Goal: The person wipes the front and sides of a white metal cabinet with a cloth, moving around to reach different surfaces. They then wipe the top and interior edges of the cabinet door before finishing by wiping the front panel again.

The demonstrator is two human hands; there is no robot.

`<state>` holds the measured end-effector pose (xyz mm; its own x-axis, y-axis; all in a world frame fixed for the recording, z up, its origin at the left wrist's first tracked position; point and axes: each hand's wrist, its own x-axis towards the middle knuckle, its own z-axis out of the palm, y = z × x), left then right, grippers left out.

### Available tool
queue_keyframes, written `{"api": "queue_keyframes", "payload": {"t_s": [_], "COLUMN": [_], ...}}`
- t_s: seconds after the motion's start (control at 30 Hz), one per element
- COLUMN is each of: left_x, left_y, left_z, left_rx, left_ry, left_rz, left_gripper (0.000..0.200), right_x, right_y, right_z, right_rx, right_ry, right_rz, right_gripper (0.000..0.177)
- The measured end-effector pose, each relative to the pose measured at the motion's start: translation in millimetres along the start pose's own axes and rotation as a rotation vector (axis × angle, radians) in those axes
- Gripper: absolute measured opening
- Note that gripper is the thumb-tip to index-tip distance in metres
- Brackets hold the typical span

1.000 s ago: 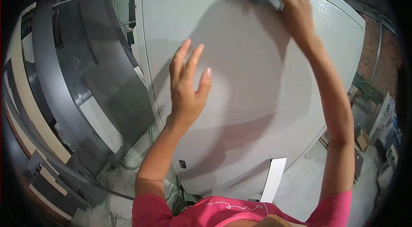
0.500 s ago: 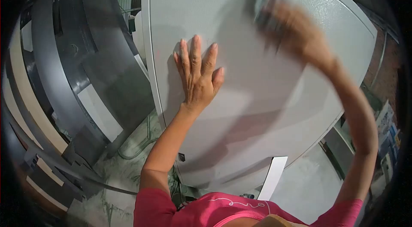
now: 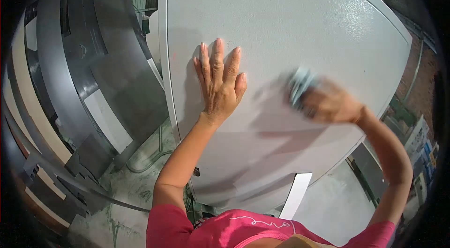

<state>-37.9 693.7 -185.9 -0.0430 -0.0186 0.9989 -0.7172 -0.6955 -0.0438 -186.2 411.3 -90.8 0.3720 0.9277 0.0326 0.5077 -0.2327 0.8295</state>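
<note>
A large light-grey panel [image 3: 276, 27] with a raised rim and a faintly textured surface fills the middle of the view. My left hand [image 3: 219, 88] lies flat against it, fingers spread and holding nothing. To the right, my right hand [image 3: 330, 102] is closed around a bunched pale-blue cloth [image 3: 302, 85] at the panel's surface. Motion blurs that hand and part of the cloth, and the fingertips are partly hidden. Shadows of the arm and hand fall across the lower panel.
Dark and grey sheets [image 3: 126, 65] stand stacked on the left, with a white piece [image 3: 108, 121] among them. A green hose [image 3: 143, 169] lies on the dusty floor [image 3: 126, 222]. Below the panel, a white strip [image 3: 296, 196] leans near my body. Assorted items [image 3: 424, 154] sit at the right.
My right hand has swept downward with the cloth, from the upper part of the panel to its middle. The left hand remains flat in nearly the same place.
</note>
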Motion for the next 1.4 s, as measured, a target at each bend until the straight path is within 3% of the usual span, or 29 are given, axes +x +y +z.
{"api": "queue_keyframes", "payload": {"t_s": [0.13, 0.23, 0.27, 0.33, 0.37, 0.4, 0.47, 0.5, 0.53, 0.6, 0.63, 0.67, 0.8, 0.87, 0.9, 0.97, 1.0, 1.07, 1.13, 1.2, 1.23, 1.3, 1.4], "left_x": [7.2, 11.5, 11.6, 11.8, 11.5, 10.8, 10.0, 9.2, 10.6, 12.4, 11.8, 10.1, 6.8, 6.2, 6.8, 7.5, 8.8, 10.2, 8.7, 3.1, 4.0, 4.5, 3.3], "left_y": [25.0, 48.5, 55.0, 61.9, 63.0, 63.1, 62.6, 63.0, 62.7, 62.2, 62.3, 62.6, 62.2, 60.9, 59.9, 60.0, 59.8, 62.5, 64.5, 65.5, 67.6, 74.5, 88.4], "left_z": [1.6, 7.9, 9.9, 13.9, 15.2, 15.6, 13.3, 13.0, 13.6, 13.3, 13.8, 16.0, 18.9, 18.2, 17.8, 15.8, 13.0, 9.8, 13.9, 20.9, 20.1, 20.0, 24.3], "left_rx": [0.000, -0.052, -0.082, -0.138, -0.130, -0.123, -0.123, -0.121, -0.119, -0.112, -0.104, -0.111, -0.109, -0.107, -0.126, -0.149, -0.154, -0.143, -0.151, -0.124, -0.107, -0.122, -0.148], "left_ry": [-0.070, -0.095, -0.103, -0.122, -0.125, -0.131, -0.147, -0.155, -0.159, -0.158, -0.158, -0.166, -0.145, -0.144, -0.152, -0.153, -0.153, -0.168, -0.167, -0.161, -0.143, -0.176, -0.224], "left_rz": [0.046, 0.125, 0.178, 0.174, 0.182, 0.192, 0.198, 0.196, 0.192, 0.195, 0.202, 0.203, 0.207, 0.202, 0.203, 0.203, 0.206, 0.197, 0.216, 0.238, 0.255, 0.252, 0.246], "left_gripper": [0.058, 0.060, 0.061, 0.063, 0.063, 0.064, 0.064, 0.064, 0.064, 0.064, 0.064, 0.064, 0.066, 0.067, 0.067, 0.066, 0.066, 0.064, 0.062, 0.061, 0.062, 0.063, 0.066], "right_x": [-18.9, -11.7, -11.7, -4.1, -3.2, -9.5, -0.1, -3.6, -10.9, -29.5, -26.3, -42.0, -48.2, -44.1, -37.3, -34.5, -26.4, -22.5, -37.9, -45.2, -63.2, -59.3, 0.5], "right_y": [76.7, 89.0, 81.1, 32.6, 3.1, -28.4, -53.4, -49.8, -37.8, -1.8, 14.1, 45.5, 95.4, 83.2, 67.8, 20.0, -17.3, -45.6, -34.3, -8.6, 16.5, 59.6, 63.1], "right_z": [-58.3, -75.0, -66.2, -39.1, -23.0, 0.7, 6.4, 6.1, 2.9, -7.8, -32.5, -39.3, -78.8, -63.7, -52.0, -11.8, -4.6, -0.8, -0.8, -24.7, -26.0, -52.5, -81.7], "right_rx": [-0.374, -0.391, -0.363, -0.312, -0.307, -0.079, -0.016, -0.018, -0.136, 0.079, 0.093, -0.365, -0.525, -0.574, -0.556, -0.424, -0.302, -0.125, -0.214, 0.206, -0.199, -0.480, -0.485], "right_ry": [0.298, 0.527, 0.541, 0.275, 0.144, 0.034, -0.163, -0.163, -0.145, -0.020, -0.157, 0.100, 0.426, 0.466, 0.467, 0.226, 0.061, -0.157, -0.153, -0.353, -0.088, 0.249, 0.371], "right_rz": [0.559, 0.763, 0.711, 0.690, 0.432, 0.344, -0.227, -0.220, -0.177, 0.172, 0.527, 0.330, 0.820, 0.828, 0.783, 0.590, 0.396, -0.250, -0.185, 0.440, 0.353, 0.564, 0.775], "right_gripper": [0.054, 0.063, 0.065, 0.059, 0.053, 0.041, 0.031, 0.031, 0.029, 0.034, 0.039, 0.045, 0.058, 0.058, 0.058, 0.053, 0.042, 0.029, 0.028, 0.033, 0.040, 0.042, 0.062]}}
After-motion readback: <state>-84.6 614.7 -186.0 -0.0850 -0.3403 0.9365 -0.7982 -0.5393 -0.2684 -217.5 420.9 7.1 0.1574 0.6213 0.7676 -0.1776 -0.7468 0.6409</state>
